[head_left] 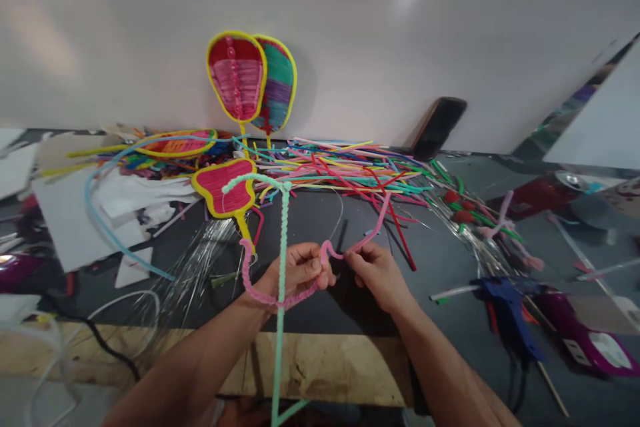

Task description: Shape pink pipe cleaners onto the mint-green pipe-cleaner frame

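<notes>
My left hand pinches a pink fuzzy pipe cleaner that curls in a loop to its left and crosses a mint-green twisted pipe-cleaner stem. That stem rises upright in front of me and bends over at its top. My right hand grips the same pink pipe cleaner's other stretch, which slants up to the right. Both hands hover above the dark table, almost touching each other.
A heap of coloured pipe cleaners lies at the back. Woven fan shapes lean on the white wall; another lies flat. A blue glue gun is at right, a phone leans behind, paper scraps at left.
</notes>
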Available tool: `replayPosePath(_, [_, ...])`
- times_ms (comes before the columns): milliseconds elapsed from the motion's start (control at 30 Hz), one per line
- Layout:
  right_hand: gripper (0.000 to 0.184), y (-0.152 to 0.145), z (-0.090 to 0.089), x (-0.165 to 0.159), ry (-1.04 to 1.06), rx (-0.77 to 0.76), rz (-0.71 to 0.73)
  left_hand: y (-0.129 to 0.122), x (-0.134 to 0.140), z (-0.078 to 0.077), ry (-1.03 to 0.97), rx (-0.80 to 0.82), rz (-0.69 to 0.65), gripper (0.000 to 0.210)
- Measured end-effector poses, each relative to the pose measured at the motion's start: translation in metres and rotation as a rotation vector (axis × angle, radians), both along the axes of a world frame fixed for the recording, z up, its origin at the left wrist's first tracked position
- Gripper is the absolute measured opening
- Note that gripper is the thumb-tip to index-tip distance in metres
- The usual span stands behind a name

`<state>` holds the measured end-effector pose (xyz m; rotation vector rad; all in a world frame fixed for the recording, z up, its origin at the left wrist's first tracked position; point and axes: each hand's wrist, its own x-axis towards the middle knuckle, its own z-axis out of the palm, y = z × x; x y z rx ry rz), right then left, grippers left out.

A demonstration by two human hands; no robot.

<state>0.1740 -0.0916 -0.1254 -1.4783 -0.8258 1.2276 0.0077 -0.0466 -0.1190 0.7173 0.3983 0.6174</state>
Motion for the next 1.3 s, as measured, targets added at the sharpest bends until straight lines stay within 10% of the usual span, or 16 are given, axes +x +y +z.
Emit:
replayPosePath(400, [0.013,0.001,0.018,0.007,0.903,0.058,-0.171,-0.012,0.004,-0.004,0.075,-0.035,-0.323,0.025])
replayPosePath(733, [0.017,-0.011,0.008,-0.001,0.869,0.163,0.230,-0.014,0.005,-0.009,0.131,-0.026,-0.400,0.031])
replayPosePath(1300, [0.016,-0.003,-0.003,-0.005,0.308,-0.065,0.133,-0.013,0.003,-0.014,0.175,0.128,-0.278,0.021])
